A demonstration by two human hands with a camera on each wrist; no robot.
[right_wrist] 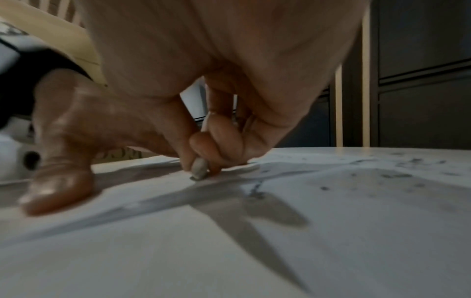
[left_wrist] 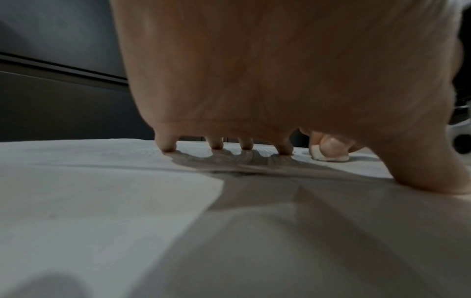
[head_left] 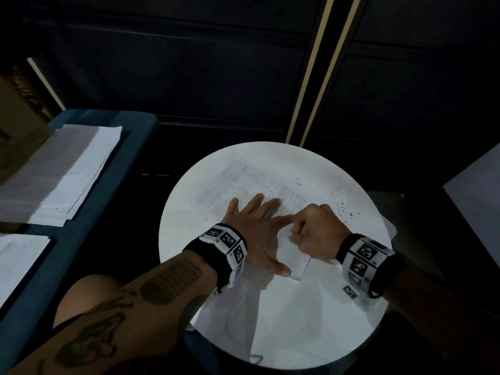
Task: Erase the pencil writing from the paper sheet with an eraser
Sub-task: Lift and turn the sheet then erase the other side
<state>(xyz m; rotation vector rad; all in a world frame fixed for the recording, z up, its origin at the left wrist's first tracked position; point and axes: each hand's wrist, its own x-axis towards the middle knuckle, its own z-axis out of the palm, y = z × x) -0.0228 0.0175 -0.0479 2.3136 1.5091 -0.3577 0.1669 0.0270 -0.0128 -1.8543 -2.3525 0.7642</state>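
Overall scene: a person's two hands work on a paper sheet (head_left: 259,185) lying on a round white tabletop (head_left: 351,320), seen from above and from both wrists.
Paper sheet: it lies flat across the middle of the tabletop and reaches toward the far edge; faint grey pencil writing (head_left: 243,180) covers its far-left part.
Left hand: the left hand (head_left: 254,226) lies palm down on the sheet near the tabletop's centre, fingers spread and straight. In the left wrist view its fingertips (left_wrist: 168,148) press the paper, and the thumb rests apart on the near side.
Right hand: the right hand (head_left: 316,231) sits just right of the left hand, fingers curled tightly inward, knuckles up.
Eraser: the eraser (right_wrist: 200,168) is pinched between the right thumb and curled fingers, its grey worn end touching the sheet. From the left wrist it shows as a small pale block (left_wrist: 328,156) under a fingernail.
Crumbs: dark eraser crumbs (head_left: 343,204) are scattered on the paper toward the tabletop's right edge, well beyond the right hand.
Wristbands: each wrist wears a black band with black-and-white square markers (head_left: 227,242).
Surroundings: a blue bench (head_left: 89,212) off the tabletop's left edge carries stacks of white papers (head_left: 67,171). The background is dark panelled wall with two pale vertical strips (head_left: 311,77).
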